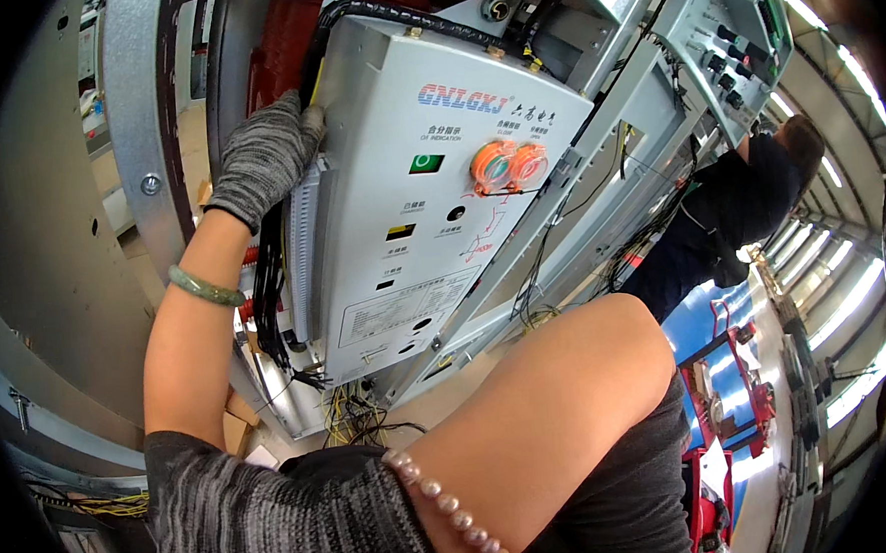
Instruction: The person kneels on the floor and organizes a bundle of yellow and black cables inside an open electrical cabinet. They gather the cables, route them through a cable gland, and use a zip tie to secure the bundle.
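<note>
At top-left corner of grey breaker panel: gloved L hand grip.

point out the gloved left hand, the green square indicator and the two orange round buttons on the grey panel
left hand (pixel 261 158), head view, back of the grey glove
green square indicator (pixel 426 163), head view, its centre
orange round buttons (pixel 508 165), head view, where the pair meet

The left hand wears a grey knitted work glove with a ribbed cuff; below it sits a pale green stone bangle. A grey-and-black streaked knit sleeve covers the upper arm. A string of pinkish pearl beads crosses the other arm
</note>
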`<state>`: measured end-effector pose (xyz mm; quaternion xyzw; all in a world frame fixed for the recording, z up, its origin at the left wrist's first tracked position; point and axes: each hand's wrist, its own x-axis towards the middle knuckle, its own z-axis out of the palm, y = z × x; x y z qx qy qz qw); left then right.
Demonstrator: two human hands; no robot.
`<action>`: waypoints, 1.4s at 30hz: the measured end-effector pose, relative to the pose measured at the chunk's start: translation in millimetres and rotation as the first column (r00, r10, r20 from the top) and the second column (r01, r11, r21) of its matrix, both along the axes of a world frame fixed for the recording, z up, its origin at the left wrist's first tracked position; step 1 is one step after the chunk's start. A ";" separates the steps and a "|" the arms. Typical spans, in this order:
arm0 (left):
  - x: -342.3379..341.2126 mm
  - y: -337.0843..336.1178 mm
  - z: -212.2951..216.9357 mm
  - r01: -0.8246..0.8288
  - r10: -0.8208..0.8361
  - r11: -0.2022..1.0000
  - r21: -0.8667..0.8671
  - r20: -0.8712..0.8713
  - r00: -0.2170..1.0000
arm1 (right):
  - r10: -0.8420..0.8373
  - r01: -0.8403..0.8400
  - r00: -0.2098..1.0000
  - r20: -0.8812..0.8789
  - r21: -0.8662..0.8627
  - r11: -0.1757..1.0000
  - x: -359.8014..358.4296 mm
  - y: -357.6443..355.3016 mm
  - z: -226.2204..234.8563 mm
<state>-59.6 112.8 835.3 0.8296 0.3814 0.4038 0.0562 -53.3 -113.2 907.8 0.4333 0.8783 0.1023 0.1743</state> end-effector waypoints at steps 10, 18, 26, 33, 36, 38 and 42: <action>-5.4 -9.5 11.3 0.144 -0.148 0.982 -0.120 -0.022 0.989 | -0.105 0.106 0.994 0.026 -0.027 0.994 3.2 -2.0 10.7; -6.1 -15.9 16.8 0.155 -0.171 0.967 -0.201 -0.065 0.983 | -0.124 0.126 0.991 0.046 -0.025 0.992 4.2 -8.4 5.6; 0.0 1.4 -6.0 0.060 -0.053 0.987 0.147 -0.051 0.997 | -0.041 0.041 0.999 0.012 0.019 0.999 -7.2 -18.3 -11.4; 1.9 -3.6 2.9 0.099 -0.099 0.995 0.009 0.003 0.995 | 0.007 -0.008 1.000 0.010 0.070 0.997 -20.0 -22.3 -24.5; 5.3 0.4 -2.2 0.071 -0.073 0.996 0.058 0.024 0.997 | 0.023 -0.027 0.999 0.041 0.097 0.995 -30.7 -29.1 -27.8; 8.0 -3.6 1.1 0.071 -0.070 0.997 0.033 -0.012 0.997 | 0.013 -0.020 0.998 0.065 0.119 0.993 -33.8 -32.9 -31.9; 0.6 0.3 -3.5 0.083 -0.083 0.996 -0.032 -0.001 0.997 | -0.132 -0.110 0.678 -0.723 -0.277 0.954 20.6 -21.8 -93.2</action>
